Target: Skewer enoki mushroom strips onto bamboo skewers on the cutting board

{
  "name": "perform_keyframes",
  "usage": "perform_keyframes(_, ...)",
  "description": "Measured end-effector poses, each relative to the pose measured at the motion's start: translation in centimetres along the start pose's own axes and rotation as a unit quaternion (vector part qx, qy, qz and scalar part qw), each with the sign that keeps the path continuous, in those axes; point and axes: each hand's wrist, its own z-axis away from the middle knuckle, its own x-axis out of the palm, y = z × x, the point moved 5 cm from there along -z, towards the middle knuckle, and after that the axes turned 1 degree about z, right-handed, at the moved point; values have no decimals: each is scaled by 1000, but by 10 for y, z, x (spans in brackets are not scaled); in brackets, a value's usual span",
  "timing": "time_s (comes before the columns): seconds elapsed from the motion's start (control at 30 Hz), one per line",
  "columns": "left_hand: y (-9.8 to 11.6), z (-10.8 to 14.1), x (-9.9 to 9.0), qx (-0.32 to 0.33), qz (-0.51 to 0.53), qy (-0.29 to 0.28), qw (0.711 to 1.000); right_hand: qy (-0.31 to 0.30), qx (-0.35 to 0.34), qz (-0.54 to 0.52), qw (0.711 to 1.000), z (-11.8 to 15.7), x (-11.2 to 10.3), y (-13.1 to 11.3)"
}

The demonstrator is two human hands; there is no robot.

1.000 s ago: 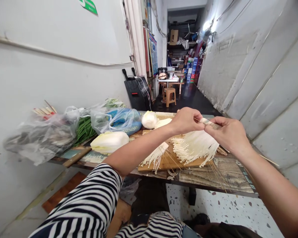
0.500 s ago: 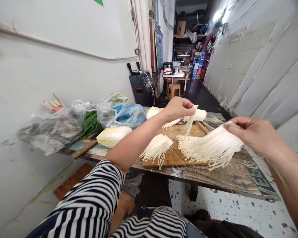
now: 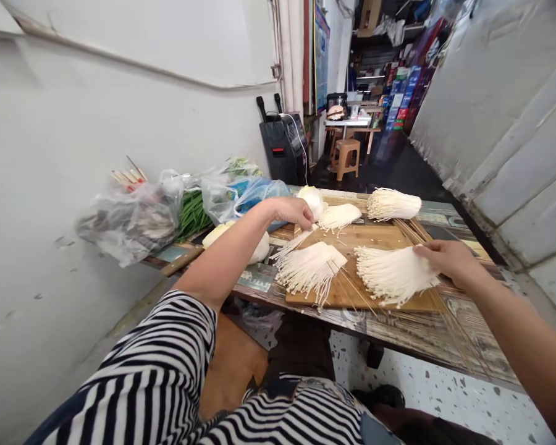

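My left hand (image 3: 296, 212) pinches a thin strip of enoki mushrooms (image 3: 297, 242), low over the left edge of the wooden cutting board (image 3: 375, 236). Just below that strip lies a fanned, skewered portion of enoki (image 3: 312, 269). My right hand (image 3: 442, 256) is closed on the root end of a large enoki bunch (image 3: 393, 274), which rests on the board's right side. Another flat enoki piece (image 3: 340, 216) sits at the board's back edge. Behind it to the right is a thick enoki bundle (image 3: 393, 204). Thin bamboo skewers (image 3: 412, 231) lie by the right hand.
A napa cabbage (image 3: 259, 250) is partly hidden behind my left forearm. Plastic bags (image 3: 134, 216) and green vegetables (image 3: 193, 213) crowd the table's left end against the wall. Beyond the table are a black speaker (image 3: 282, 148) and a brown stool (image 3: 346, 159).
My left hand has moved left and down with its strip, away from the large bunch. My right hand has lowered that bunch onto the board. The view has shifted.
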Motion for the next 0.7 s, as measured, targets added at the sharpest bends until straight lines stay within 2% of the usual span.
perform_keyframes(0.1,-20,-7,4,-9,28,-15,999,59,-33,96,993,19,0,-13)
perform_keyframes(0.17,-31,-9,8,-15,50,-16,999,61,-106,123,985,45,11,-38)
perform_keyframes(0.23,-39,-9,11,-18,73,-11,997,-7,-229,150,962,78,36,-70)
perform_keyframes(0.3,-44,-8,13,-17,97,-8,995,-78,-283,196,936,105,67,-92)
perform_keyframes(0.37,-45,-3,15,-15,121,-12,993,-97,-287,244,921,117,90,-103)
perform_keyframes(0.47,-42,6,13,-14,152,-15,988,-93,-272,260,922,116,108,-106)
perform_keyframes(0.6,-39,21,6,-11,192,8,981,-69,-250,246,934,108,113,-101)
perform_keyframes(0.7,-39,29,2,-14,227,33,973,-29,-239,229,943,115,109,-94)
